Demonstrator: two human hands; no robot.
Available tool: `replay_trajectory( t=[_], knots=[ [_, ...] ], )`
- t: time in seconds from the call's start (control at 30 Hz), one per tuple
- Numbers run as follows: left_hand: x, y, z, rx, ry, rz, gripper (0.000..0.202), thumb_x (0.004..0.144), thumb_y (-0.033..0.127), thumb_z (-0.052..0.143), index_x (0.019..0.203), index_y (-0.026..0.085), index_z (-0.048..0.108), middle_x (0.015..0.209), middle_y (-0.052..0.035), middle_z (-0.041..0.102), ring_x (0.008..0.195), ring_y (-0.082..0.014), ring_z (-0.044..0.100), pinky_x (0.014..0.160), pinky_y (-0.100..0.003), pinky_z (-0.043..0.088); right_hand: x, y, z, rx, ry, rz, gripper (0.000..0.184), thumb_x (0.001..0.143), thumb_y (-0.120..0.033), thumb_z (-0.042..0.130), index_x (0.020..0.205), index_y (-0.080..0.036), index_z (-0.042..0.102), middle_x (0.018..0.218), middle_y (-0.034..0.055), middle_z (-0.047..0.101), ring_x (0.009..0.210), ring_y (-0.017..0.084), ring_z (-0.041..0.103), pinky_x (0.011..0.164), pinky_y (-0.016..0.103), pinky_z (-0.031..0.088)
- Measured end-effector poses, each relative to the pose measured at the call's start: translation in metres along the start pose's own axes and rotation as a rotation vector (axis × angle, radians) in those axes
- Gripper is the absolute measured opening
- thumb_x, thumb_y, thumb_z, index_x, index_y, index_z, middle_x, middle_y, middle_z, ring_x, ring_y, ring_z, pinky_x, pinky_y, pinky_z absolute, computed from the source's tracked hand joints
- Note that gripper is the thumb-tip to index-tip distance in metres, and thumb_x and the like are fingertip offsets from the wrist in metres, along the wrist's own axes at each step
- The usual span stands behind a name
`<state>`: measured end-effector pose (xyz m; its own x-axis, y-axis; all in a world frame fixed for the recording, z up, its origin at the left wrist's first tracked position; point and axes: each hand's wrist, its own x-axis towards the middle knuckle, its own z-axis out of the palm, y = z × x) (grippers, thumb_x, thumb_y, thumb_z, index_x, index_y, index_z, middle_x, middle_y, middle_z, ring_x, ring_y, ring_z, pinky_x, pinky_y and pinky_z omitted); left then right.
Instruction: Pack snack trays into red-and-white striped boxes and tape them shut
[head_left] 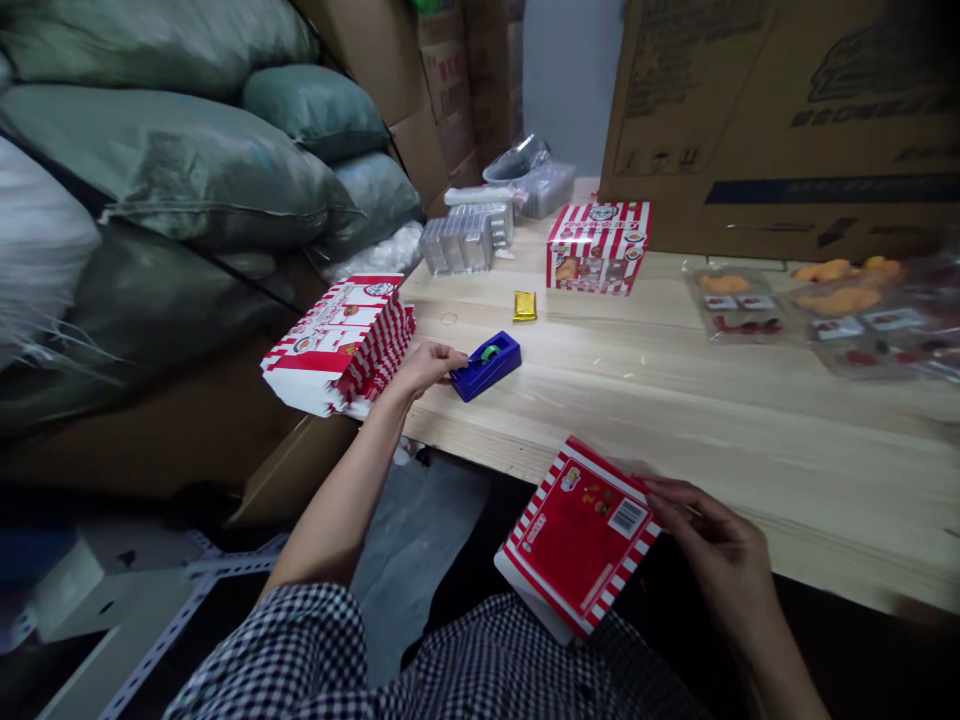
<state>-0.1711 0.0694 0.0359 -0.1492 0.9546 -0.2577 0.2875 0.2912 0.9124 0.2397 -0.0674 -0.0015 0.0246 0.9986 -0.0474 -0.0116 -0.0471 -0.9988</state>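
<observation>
My left hand (429, 370) is closed in a pinch at the near left end of a blue tape dispenser (499, 372), which stands on the table with a small green-cored roll in it. What lies between those fingertips is too small to make out. Off the table's front edge, my right hand (716, 535) grips the side of a red and white striped carton (581, 545). Its red panel with a barcode faces up, and the carton is tilted. To the left of my left hand lies a stack of flat striped cartons (330, 335).
A yellow packet (525, 306) lies beyond the dispenser. Behind it stand an assembled striped box (598, 250) and clear plastic trays (459, 243). Packed toy food sets (847, 310) lie at right, before a large cardboard box (780, 130). Stuffed sacks (187, 160) are piled at left.
</observation>
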Motion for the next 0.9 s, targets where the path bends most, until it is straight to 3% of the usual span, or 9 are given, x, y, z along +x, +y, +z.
replay_trajectory(
  t=[0.13,0.23,0.33,0.47,0.57,0.63,0.7,0.8,0.9],
  knots=[
    [-0.012,-0.010,-0.005,-0.148,0.053,0.020,0.036,0.057,0.042,0.085,0.067,0.012,0.068,0.112,-0.0161,0.074,0.092,-0.0227,0.070,0.076,-0.036,0.058,0.001,0.002,0.002,0.003,0.013,-0.010,0.015,0.078,-0.035,0.081,0.088,-0.024,0.081,0.102,0.0054,0.079,0.098,0.019,0.074,0.087,0.025,0.059],
    [-0.025,-0.030,-0.001,-0.224,0.104,0.054,0.037,0.058,0.043,0.084,0.068,0.011,0.068,0.116,-0.0173,0.073,0.092,-0.0227,0.071,0.087,-0.041,0.058,0.004,0.003,0.007,0.034,0.011,-0.004,0.013,0.078,-0.033,0.082,0.089,-0.025,0.080,0.103,0.0037,0.078,0.097,0.017,0.074,0.084,0.021,0.059],
    [-0.033,-0.050,0.008,-0.240,0.191,0.104,0.034,0.062,0.042,0.082,0.071,0.012,0.068,0.121,-0.0160,0.071,0.097,-0.0230,0.071,0.092,-0.039,0.056,0.006,0.000,0.012,0.057,0.038,-0.010,0.012,0.080,-0.030,0.081,0.091,-0.025,0.080,0.104,0.0033,0.078,0.097,0.016,0.073,0.082,0.021,0.060],
    [-0.040,-0.060,0.017,-0.175,0.360,0.163,0.025,0.066,0.035,0.079,0.065,0.014,0.067,0.107,-0.0136,0.076,0.099,-0.0238,0.070,0.093,-0.036,0.053,0.004,-0.015,0.017,0.070,0.095,-0.142,0.007,0.084,-0.024,0.078,0.090,-0.025,0.079,0.103,0.0032,0.078,0.099,0.017,0.073,0.085,0.024,0.059],
    [-0.061,-0.048,0.030,-0.137,0.474,0.212,0.019,0.072,0.032,0.076,0.070,0.014,0.071,0.088,-0.0091,0.076,0.090,-0.0221,0.068,0.088,-0.033,0.052,-0.003,-0.032,0.019,0.010,0.110,-0.273,0.008,0.088,-0.020,0.073,0.093,-0.024,0.078,0.107,0.0048,0.076,0.105,0.019,0.071,0.088,0.028,0.058],
    [-0.089,-0.031,0.049,-0.142,0.488,0.250,0.020,0.078,0.033,0.073,0.082,0.014,0.075,0.079,-0.0049,0.073,0.079,-0.0189,0.067,0.082,-0.030,0.052,-0.011,-0.041,0.022,-0.079,0.106,-0.366,0.013,0.090,-0.016,0.070,0.096,-0.024,0.077,0.110,0.0057,0.074,0.107,0.020,0.070,0.091,0.032,0.057],
    [-0.127,-0.010,0.077,-0.170,0.422,0.285,0.023,0.083,0.036,0.072,0.094,0.016,0.077,0.077,-0.0023,0.073,0.072,-0.0157,0.066,0.076,-0.027,0.053,-0.020,-0.048,0.027,-0.182,0.076,-0.447,0.018,0.092,-0.013,0.067,0.101,-0.025,0.077,0.114,0.0063,0.073,0.108,0.021,0.069,0.093,0.036,0.056],
    [-0.186,0.020,0.121,-0.321,0.174,0.267,0.021,0.088,0.032,0.070,0.102,0.019,0.079,0.080,-0.0030,0.073,0.070,-0.0137,0.065,0.071,-0.025,0.053,-0.035,-0.051,0.038,-0.288,-0.020,-0.550,0.027,0.093,-0.007,0.063,0.111,-0.025,0.075,0.121,0.0075,0.071,0.111,0.021,0.068,0.096,0.039,0.055],
    [-0.222,0.034,0.141,-0.438,0.100,0.214,0.017,0.089,0.028,0.071,0.102,0.022,0.080,0.075,-0.0018,0.071,0.065,-0.0114,0.063,0.067,-0.023,0.052,-0.048,-0.046,0.048,-0.326,-0.103,-0.638,0.036,0.093,-0.003,0.059,0.119,-0.025,0.071,0.126,0.0077,0.068,0.115,0.021,0.066,0.097,0.039,0.056]
  ],
)
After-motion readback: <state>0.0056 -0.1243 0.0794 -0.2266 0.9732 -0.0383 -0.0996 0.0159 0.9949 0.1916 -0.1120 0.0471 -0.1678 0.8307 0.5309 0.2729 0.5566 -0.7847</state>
